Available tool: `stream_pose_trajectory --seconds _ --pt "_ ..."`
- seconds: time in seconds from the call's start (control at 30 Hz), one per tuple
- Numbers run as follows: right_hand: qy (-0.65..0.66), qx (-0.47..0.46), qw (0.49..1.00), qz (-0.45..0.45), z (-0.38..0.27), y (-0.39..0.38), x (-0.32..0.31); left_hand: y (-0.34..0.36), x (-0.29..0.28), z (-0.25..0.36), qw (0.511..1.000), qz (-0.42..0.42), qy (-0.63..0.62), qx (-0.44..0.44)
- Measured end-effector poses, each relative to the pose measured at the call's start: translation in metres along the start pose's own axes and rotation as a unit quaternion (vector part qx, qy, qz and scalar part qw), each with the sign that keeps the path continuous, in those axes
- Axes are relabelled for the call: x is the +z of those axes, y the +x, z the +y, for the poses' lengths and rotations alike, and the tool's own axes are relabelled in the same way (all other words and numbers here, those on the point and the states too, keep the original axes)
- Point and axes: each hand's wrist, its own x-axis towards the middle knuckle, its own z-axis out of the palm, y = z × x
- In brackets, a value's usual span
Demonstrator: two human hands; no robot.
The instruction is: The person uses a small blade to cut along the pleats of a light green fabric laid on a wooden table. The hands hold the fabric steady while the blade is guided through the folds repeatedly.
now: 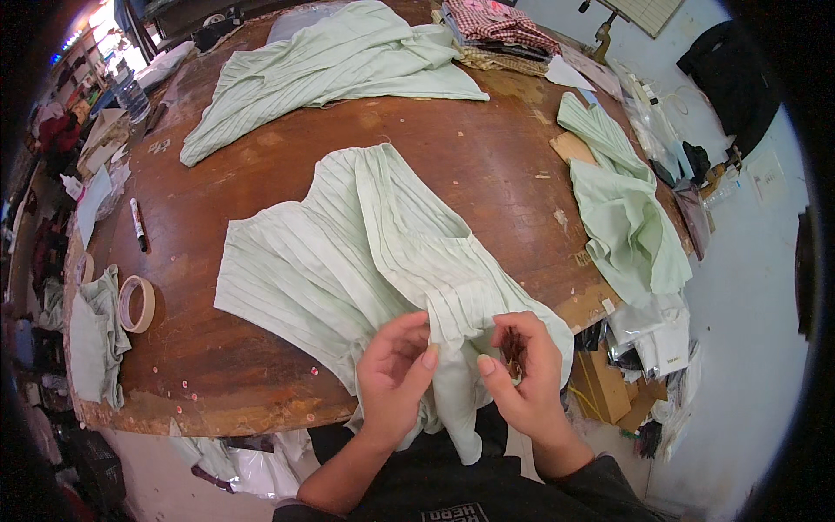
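Note:
A pale green pleated garment [296, 252] lies over the near edge of the table, its gathered end hanging toward me. My left hand [393, 374] is closed at the left side of the bunched cloth, thumb in front and fingers curled at its edge. On the other side, my right hand [529, 374] is curved around the cloth, its thumb and fingertips apart with a gap between them. The right fingertips are beside or touching the fabric; exact contact is hard to make out. The garment's lower folds partly hide behind both hands.
More pale green cloth [339, 65] spreads at the back, and another piece [622, 200] drapes over the right edge. Folded checked fabrics [500, 35] are stacked at the far side. A tape roll [136, 304], a marker [138, 224] and a wooden table [200, 365] with small pink discs are left.

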Motion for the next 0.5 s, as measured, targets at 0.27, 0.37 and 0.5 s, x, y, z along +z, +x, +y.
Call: stream_pose_trajectory --seconds 0.27,0.37,0.5 --pt "-0.101 -0.103 0.989 -0.030 -0.022 0.021 0.006 -0.001 0.002 0.000 0.999 -0.022 0.026 0.022" --pt "-0.160 -0.183 0.969 -0.039 -0.021 0.029 0.008 -0.003 0.002 -0.002 0.999 -0.015 0.040 0.029" --pt "-0.154 -0.196 0.968 -0.016 -0.010 0.023 0.011 -0.009 0.006 0.000 0.998 0.015 0.058 0.015"
